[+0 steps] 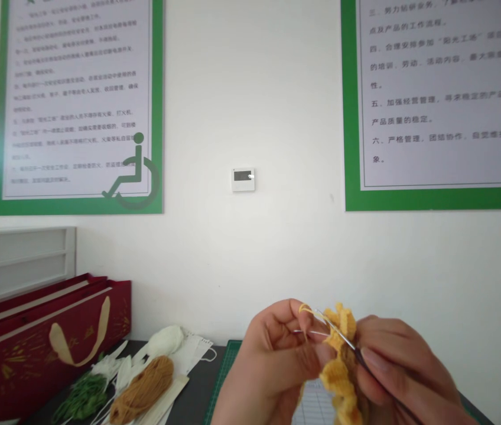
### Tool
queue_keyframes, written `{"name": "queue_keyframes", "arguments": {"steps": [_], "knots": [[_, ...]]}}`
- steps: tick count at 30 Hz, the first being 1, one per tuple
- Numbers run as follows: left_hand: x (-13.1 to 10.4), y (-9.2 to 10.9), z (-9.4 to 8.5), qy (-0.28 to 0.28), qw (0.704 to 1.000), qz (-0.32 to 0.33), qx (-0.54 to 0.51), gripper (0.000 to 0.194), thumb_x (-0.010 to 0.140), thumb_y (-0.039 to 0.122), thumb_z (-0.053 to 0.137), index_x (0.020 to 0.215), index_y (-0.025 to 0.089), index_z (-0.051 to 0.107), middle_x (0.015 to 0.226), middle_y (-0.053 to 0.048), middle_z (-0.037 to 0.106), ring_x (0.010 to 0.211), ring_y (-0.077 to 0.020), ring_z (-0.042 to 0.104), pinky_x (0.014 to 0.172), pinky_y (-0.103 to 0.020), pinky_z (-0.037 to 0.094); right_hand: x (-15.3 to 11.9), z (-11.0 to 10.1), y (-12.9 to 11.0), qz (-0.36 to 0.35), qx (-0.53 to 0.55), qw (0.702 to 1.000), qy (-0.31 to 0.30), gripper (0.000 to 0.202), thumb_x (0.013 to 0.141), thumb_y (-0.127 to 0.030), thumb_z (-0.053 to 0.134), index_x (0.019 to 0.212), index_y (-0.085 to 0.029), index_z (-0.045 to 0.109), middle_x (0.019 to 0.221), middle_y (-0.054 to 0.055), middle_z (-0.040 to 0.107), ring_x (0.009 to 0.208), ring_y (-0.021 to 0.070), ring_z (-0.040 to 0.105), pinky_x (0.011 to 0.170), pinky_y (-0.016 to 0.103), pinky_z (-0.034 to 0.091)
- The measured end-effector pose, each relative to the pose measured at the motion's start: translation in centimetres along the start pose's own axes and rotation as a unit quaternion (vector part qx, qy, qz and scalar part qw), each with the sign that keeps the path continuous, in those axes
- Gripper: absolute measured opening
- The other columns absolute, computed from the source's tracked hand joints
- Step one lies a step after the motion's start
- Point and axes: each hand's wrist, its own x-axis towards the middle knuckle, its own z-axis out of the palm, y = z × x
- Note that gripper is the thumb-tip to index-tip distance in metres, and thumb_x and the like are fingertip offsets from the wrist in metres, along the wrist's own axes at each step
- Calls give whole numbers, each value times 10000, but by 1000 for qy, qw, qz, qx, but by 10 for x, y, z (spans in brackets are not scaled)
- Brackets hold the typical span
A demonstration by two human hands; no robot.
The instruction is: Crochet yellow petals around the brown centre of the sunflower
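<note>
In the frame's lower right, a curled left hand [272, 357] holds yellow yarn [304, 307], apparently tensioning it for the crochet hook [343, 337] pinched in a closed right hand [410, 363].

Left hand [272, 354] and right hand [403, 366] close together, fingers [292, 311] curled.
</note>
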Motion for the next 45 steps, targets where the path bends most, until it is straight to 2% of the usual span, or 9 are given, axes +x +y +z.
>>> {"name": "queue_keyframes", "arguments": {"steps": [2, 6, 15, 20, 28, 31, 35, 39, 45], "knots": [[1, 2, -1, -8, 999, -32, -26, 280, 623, 83, 926, 761, 149, 692, 765, -35, 668, 683, -107, 589, 680, -213, 469, 0, 8, -5, 76, 57, 992, 85, 64, 898, -224, 744, 960, -241, 744, 703, 17, 687, 573, 168, 605, 439, 302, 472], [2, 8, -3, -22, 998, -30, -48, 285, 559, 50, 925, 744, 130, 723, 740, -38, 672, 670, -108, 611, 679, -211, 488, 2, 16, -12, 211, 168, 954, 129, 48, 959, -285, 665, 937, -244, 652, 621, -7, 623, 540, 149, 555, 432, 262, 423], [-2, 8, -4, 22, 996, 58, 70, 239, 645, 63, 895, 722, 145, 684, 704, -6, 633, 664, -112, 567, 653, -222, 450, 1, 9, -5, 419, 321, 849, -3, 239, 1023, -366, 545, 820, -241, 534, 672, -22, 538, 549, 111, 477, 500, 234, 425], [0, 2, -1, 76, 980, 133, 125, 284, 688, 124, 906, 762, 178, 637, 718, 11, 627, 652, -110, 547, 603, -211, 432, 1, 11, 0, 324, 250, 911, -56, 76, 964, -215, 656, 914, -263, 626, 769, -15, 601, 676, 124, 590, 574, 239, 488], [1, -10, 0, 103, 949, 219, 205, 222, 771, 129, 819, 974, 205, 770, 791, -24, 706, 763, -176, 656, 748, -282, 517, 13, -9, 4, 20, 10, 988, -151, 331, 829, -9, 677, 1052, -254, 682, 822, 4, 697, 737, 155, 615, 632, 309, 529], [-2, -7, 1, 97, 969, 183, 136, 395, 766, 149, 850, 1150, 218, 790, 806, -23, 709, 741, -167, 660, 759, -297, 528, 9, -3, 1, -104, -132, 982, -87, 343, 764, 11, 747, 985, -250, 732, 877, 14, 733, 774, 161, 635, 626, 288, 546], [-4, 1, 1, 50, 996, 58, 36, 495, 662, 134, 931, 1142, 180, 818, 813, -32, 693, 733, -124, 627, 735, -236, 498, -3, 16, -1, 91, 66, 993, 31, 72, 936, -220, 689, 965, -284, 707, 795, -2, 658, 757, 173, 604, 624, 321, 525], [-4, 3, 3, 52, 991, 102, 64, 506, 662, 128, 941, 1143, 233, 825, 761, 1, 670, 697, -101, 600, 706, -216, 485, -2, 24, 0, 328, 292, 898, 41, 162, 938, -390, 701, 860, -255, 658, 757, -7, 569, 719, 156, 587, 562, 270, 497], [-5, 2, 3, 50, 986, 125, 100, 369, 722, 167, 923, 1077, 221, 839, 748, -5, 712, 693, -100, 652, 700, -203, 491, 6, 16, -1, 380, 325, 865, 34, 173, 955, -398, 677, 873, -248, 649, 718, -9, 564, 643, 130, 555, 535, 232, 466]]}}
